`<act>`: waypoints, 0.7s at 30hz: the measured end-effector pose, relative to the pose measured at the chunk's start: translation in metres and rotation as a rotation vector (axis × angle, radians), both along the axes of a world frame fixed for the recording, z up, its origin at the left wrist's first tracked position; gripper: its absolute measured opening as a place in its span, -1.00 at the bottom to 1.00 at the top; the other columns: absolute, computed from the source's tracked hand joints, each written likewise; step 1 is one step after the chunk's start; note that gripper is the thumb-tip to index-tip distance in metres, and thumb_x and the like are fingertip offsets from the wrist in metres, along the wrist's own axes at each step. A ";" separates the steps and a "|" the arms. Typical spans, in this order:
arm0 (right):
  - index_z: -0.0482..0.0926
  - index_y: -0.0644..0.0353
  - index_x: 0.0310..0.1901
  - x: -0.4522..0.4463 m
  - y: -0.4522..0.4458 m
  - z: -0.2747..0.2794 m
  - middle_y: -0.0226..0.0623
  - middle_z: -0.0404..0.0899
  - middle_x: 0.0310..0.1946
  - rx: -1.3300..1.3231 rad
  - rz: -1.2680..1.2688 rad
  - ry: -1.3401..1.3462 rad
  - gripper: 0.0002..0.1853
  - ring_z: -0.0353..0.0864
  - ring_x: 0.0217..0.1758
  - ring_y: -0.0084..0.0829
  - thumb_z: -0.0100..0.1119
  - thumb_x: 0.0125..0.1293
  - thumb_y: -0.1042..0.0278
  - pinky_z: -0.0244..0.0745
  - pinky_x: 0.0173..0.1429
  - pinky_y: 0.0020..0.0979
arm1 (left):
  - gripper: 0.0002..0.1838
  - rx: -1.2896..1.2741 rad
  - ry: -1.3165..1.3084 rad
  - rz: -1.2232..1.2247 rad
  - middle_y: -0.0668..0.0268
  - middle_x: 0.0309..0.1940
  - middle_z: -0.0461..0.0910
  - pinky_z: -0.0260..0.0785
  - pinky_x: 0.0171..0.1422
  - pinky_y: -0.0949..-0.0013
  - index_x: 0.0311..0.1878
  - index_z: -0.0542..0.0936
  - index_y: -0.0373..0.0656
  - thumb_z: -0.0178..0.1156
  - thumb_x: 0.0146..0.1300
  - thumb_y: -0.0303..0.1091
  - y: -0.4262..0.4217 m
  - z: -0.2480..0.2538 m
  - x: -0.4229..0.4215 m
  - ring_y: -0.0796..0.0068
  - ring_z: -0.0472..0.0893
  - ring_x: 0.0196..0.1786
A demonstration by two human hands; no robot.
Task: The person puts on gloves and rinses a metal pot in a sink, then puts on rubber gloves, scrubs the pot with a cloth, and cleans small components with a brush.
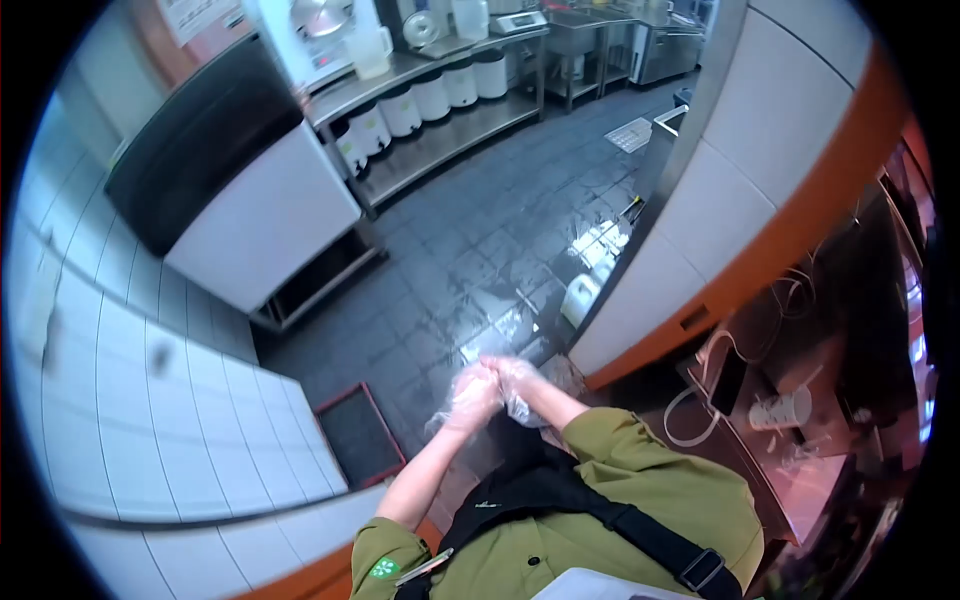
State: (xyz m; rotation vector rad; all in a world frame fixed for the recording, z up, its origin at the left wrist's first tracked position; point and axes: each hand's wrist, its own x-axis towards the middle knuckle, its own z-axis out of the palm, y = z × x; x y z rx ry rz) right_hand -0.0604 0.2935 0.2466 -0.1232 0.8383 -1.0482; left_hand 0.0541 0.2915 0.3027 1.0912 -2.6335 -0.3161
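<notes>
Both of my hands wear loose, clear plastic gloves and meet in front of my black apron (520,465). My left hand (474,392) is closed, its fingers against those of the other hand. From the other side my right hand (514,376) touches it, fingers also closed. The thin glove film (440,412) bunches around the left wrist, and more of it hangs under the right hand. Whatever may be pinched between the fingers is too small and hidden to make out.
Wet dark floor tiles (470,245) stretch ahead. A white, dark-topped cabinet (265,220) stands left, a steel shelf (440,150) with white containers behind it. A red-edged mat (358,435) lies left; a tiled wall end (735,150) and a counter with a paper cup (782,411) are right.
</notes>
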 end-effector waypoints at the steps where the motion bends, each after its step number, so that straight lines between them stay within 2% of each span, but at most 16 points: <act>1: 0.59 0.25 -0.25 -0.010 -0.027 -0.033 -0.20 0.62 -0.26 0.037 0.096 -0.089 -0.72 0.59 -0.17 -0.34 -0.01 0.34 0.21 0.46 0.06 -0.31 | -0.84 0.127 -0.028 -0.098 -0.01 -0.59 0.55 0.42 -0.42 0.13 -0.42 0.53 -0.36 0.06 0.03 -0.44 -0.024 0.000 -0.009 0.08 0.60 -0.50; 2: 0.58 0.23 -0.22 -0.014 -0.052 -0.057 -0.22 0.61 -0.24 -0.032 0.114 -0.116 -0.76 0.58 -0.16 -0.36 -0.01 0.32 0.25 0.45 0.05 -0.33 | -0.87 0.050 0.028 -0.113 0.03 -0.54 0.57 0.44 -0.39 0.15 -0.41 0.55 -0.29 0.08 0.01 -0.44 -0.043 0.007 -0.019 0.11 0.61 -0.45; 4: 0.55 0.20 -0.16 -0.021 -0.116 -0.093 -0.28 0.60 -0.22 -0.185 0.156 -0.154 -0.80 0.57 -0.16 -0.40 0.00 0.26 0.34 0.45 0.05 -0.35 | -0.90 0.156 0.461 -0.314 0.12 -0.48 0.59 0.45 -0.34 0.17 -0.42 0.56 -0.18 0.17 -0.04 -0.40 -0.108 0.007 -0.034 0.11 0.61 -0.40; 5: 0.53 0.18 -0.13 -0.017 -0.136 -0.106 -0.31 0.59 -0.20 -0.241 0.165 -0.186 -0.79 0.56 -0.15 -0.42 0.00 0.23 0.39 0.44 0.04 -0.37 | -0.87 0.184 0.283 -0.303 0.20 -0.47 0.58 0.42 -0.33 0.17 -0.44 0.57 -0.10 0.24 -0.14 -0.36 -0.135 0.017 -0.036 0.13 0.57 -0.40; 6: 0.52 0.16 -0.10 -0.024 -0.159 -0.107 -0.33 0.58 -0.19 -0.299 0.175 -0.206 -0.77 0.55 -0.15 -0.43 0.01 0.20 0.43 0.44 0.04 -0.38 | -0.89 0.111 0.253 -0.393 0.19 -0.49 0.55 0.41 -0.32 0.17 -0.48 0.55 -0.10 0.23 -0.12 -0.35 -0.166 0.032 -0.041 0.14 0.56 -0.41; 7: 0.52 0.15 -0.12 -0.041 -0.178 -0.076 -0.34 0.57 -0.20 -0.344 0.180 -0.233 -0.79 0.55 -0.17 -0.45 0.01 0.21 0.42 0.46 0.00 -0.40 | -0.90 0.038 0.233 -0.481 0.18 -0.52 0.52 0.40 -0.30 0.17 -0.51 0.53 -0.11 0.21 -0.10 -0.34 -0.197 0.049 -0.048 0.15 0.55 -0.41; 8: 0.52 0.14 -0.14 -0.062 -0.187 -0.005 -0.35 0.57 -0.22 -0.384 0.187 -0.259 -0.81 0.55 -0.19 -0.47 0.02 0.22 0.41 0.48 -0.03 -0.41 | -0.90 -0.031 0.216 -0.565 0.17 -0.54 0.49 0.38 -0.29 0.17 -0.54 0.51 -0.12 0.20 -0.08 -0.33 -0.223 0.061 -0.055 0.16 0.54 -0.41; 9: 0.52 0.14 -0.15 -0.070 -0.209 0.032 -0.36 0.57 -0.23 -0.402 0.189 -0.274 -0.82 0.55 -0.20 -0.47 0.02 0.23 0.40 0.48 -0.05 -0.41 | -0.85 -0.046 0.327 -0.541 0.20 -0.61 0.44 0.34 -0.37 0.19 -0.63 0.45 -0.14 0.23 -0.22 -0.34 -0.246 0.071 -0.064 0.17 0.47 -0.50; 11: 0.52 0.14 -0.17 -0.080 -0.265 0.060 -0.36 0.57 -0.25 -0.432 0.173 -0.274 -0.84 0.55 -0.22 -0.47 0.01 0.24 0.39 0.49 -0.07 -0.42 | -0.85 -0.072 0.433 -0.425 0.19 -0.61 0.42 0.33 -0.35 0.18 -0.65 0.44 -0.16 0.21 -0.24 -0.37 -0.297 0.071 -0.080 0.15 0.45 -0.50; 13: 0.52 0.14 -0.19 -0.095 -0.320 0.060 -0.37 0.57 -0.27 -0.449 0.150 -0.275 -0.85 0.55 -0.24 -0.48 0.00 0.24 0.37 0.49 -0.10 -0.43 | -0.83 -0.060 0.486 -0.307 0.16 -0.64 0.37 0.31 -0.35 0.16 -0.69 0.37 -0.19 0.18 -0.26 -0.40 -0.344 0.067 -0.093 0.12 0.42 -0.52; 16: 0.52 0.14 -0.23 -0.121 -0.400 0.036 -0.38 0.56 -0.30 -0.442 0.101 -0.248 -0.87 0.55 -0.27 -0.48 0.00 0.26 0.35 0.50 -0.13 -0.45 | -0.83 -0.027 0.503 -0.271 0.15 -0.67 0.34 0.31 -0.36 0.15 -0.71 0.33 -0.19 0.15 -0.27 -0.42 -0.423 0.056 -0.118 0.11 0.40 -0.55; 21: 0.52 0.14 -0.28 -0.211 -0.547 0.001 -0.39 0.56 -0.35 -0.398 -0.119 -0.151 -0.86 0.55 -0.32 -0.49 -0.02 0.28 0.32 0.51 -0.20 -0.47 | -0.91 -0.010 0.652 -0.500 0.15 -0.67 0.43 0.35 -0.38 0.13 -0.67 0.42 -0.24 0.10 -0.24 -0.44 -0.593 0.068 -0.226 0.13 0.46 -0.57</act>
